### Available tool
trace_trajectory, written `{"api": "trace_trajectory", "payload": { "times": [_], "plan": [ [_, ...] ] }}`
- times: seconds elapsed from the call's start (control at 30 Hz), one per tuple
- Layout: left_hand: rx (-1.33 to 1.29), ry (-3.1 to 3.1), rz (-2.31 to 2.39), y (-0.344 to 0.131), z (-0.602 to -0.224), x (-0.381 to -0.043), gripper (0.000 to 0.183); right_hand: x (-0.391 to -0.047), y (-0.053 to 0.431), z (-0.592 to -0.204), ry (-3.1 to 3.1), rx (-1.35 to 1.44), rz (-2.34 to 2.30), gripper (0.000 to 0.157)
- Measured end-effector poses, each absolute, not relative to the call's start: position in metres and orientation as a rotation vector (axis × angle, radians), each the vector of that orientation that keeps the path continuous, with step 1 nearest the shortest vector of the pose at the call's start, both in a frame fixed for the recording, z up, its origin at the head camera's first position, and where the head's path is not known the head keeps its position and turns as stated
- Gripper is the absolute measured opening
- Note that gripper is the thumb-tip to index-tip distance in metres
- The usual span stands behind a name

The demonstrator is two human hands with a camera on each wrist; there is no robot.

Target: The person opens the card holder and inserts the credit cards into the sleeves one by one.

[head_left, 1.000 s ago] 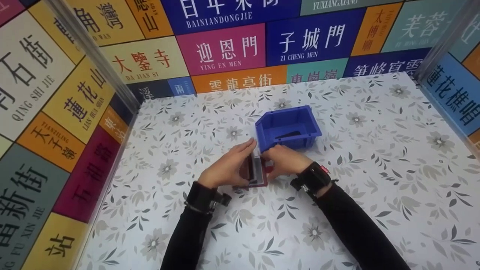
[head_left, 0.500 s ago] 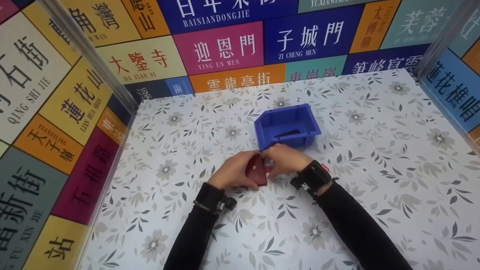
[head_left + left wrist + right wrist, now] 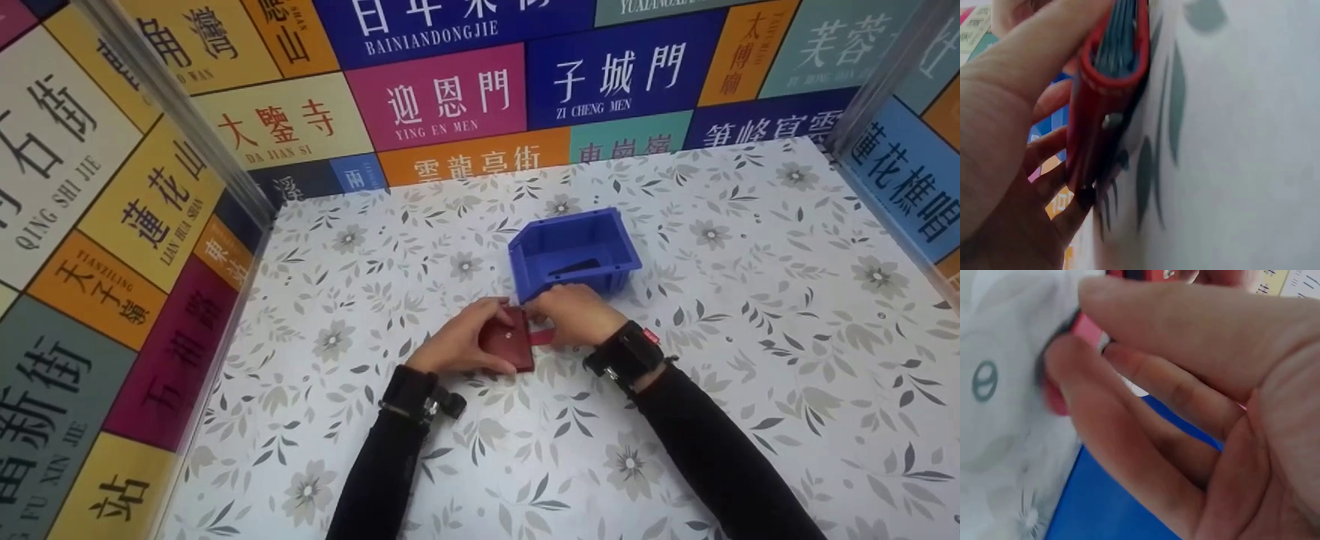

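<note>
A dark red card holder (image 3: 506, 343) with a small snap stud on its cover lies folded near the middle of the table. My left hand (image 3: 459, 341) grips it from the left, thumb at the near edge and fingers at the far edge. Layered sleeves (image 3: 1119, 45) show inside its end in the left wrist view. A brighter red strap (image 3: 541, 337) sticks out from its right side. My right hand (image 3: 579, 318) pinches this strap; the right wrist view shows the pinkish-red strap (image 3: 1088, 329) between thumb and fingers. Those fingers partly hide the strap's end.
Just behind the right hand stands a blue plastic bin (image 3: 604, 285) with a thin black item (image 3: 574, 267) in it. A floral cloth (image 3: 712, 420) covers the table. Colourful lettered panels (image 3: 442, 97) wall the back and sides.
A second ago the card holder lay open with grey sleeves showing; its cover has since folded over to the right. The left hand moved right with it, then slightly left. The right hand stayed nearly still.
</note>
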State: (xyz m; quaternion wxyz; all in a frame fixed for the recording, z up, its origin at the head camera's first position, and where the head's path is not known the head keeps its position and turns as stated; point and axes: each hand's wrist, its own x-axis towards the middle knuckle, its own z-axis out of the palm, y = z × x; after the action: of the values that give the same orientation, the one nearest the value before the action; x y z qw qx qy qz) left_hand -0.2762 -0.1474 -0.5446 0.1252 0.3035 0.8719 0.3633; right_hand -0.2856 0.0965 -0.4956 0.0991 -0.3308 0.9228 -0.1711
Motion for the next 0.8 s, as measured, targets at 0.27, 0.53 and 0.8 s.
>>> {"api": "trace_trajectory", "payload": {
  "times": [0.27, 0.53, 0.8],
  "plan": [
    [0.907, 2.454, 1.031, -0.172, -0.546, -0.28, 0.087, -0.287, 0.105, -0.498, 2.809, -0.865, -0.428, 0.032],
    [0.913, 2.454, 1.104, -0.176, -0.548, -0.281, 0.095, -0.289, 0.108, -0.497, 2.703, -0.844, -0.567, 0.024],
    [0.889, 2.497, 1.04, -0.173, -0.547, -0.282, 0.085, -0.294, 0.106, -0.494, 2.647, -0.968, -0.795, 0.018]
  ]
}}
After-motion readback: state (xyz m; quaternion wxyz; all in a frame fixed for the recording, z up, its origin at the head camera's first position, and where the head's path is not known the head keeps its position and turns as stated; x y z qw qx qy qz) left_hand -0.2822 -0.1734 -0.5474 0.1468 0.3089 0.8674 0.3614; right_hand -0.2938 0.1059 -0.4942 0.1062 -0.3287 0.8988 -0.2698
